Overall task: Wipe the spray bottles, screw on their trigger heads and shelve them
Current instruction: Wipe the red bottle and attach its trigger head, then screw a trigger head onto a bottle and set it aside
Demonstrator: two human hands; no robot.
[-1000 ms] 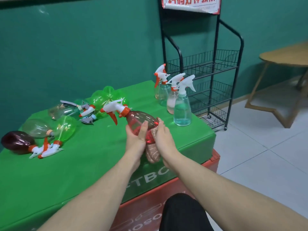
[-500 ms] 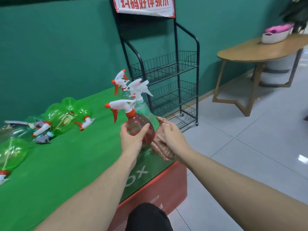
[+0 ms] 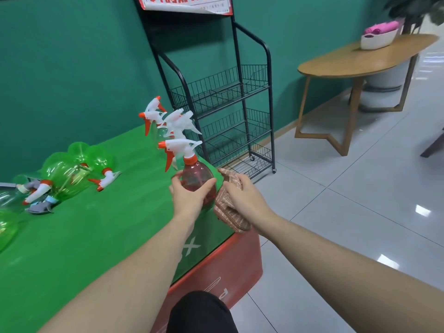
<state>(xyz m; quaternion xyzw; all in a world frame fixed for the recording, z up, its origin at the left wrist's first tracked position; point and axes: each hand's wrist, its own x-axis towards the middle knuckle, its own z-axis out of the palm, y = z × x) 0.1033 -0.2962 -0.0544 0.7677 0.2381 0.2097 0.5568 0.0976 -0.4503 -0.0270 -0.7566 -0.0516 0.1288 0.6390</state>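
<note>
At the centre of the frame the left hand (image 3: 188,194) holds a spray bottle (image 3: 197,181) upright above the right edge of the table (image 3: 96,236), its trigger head (image 3: 179,146) on top pointing left. Just right of it, the right hand (image 3: 245,200) holds a cloth (image 3: 229,210) beside the bottle. Behind the bottle, more bottles (image 3: 168,123) stand upright on the table's far right corner. At left, several bottles (image 3: 69,174) lie on their sides on the table. Behind the table's right end stands a wire rack (image 3: 230,109) against the wall. At upper right a second table (image 3: 365,58) carries a basket (image 3: 378,38).
</note>
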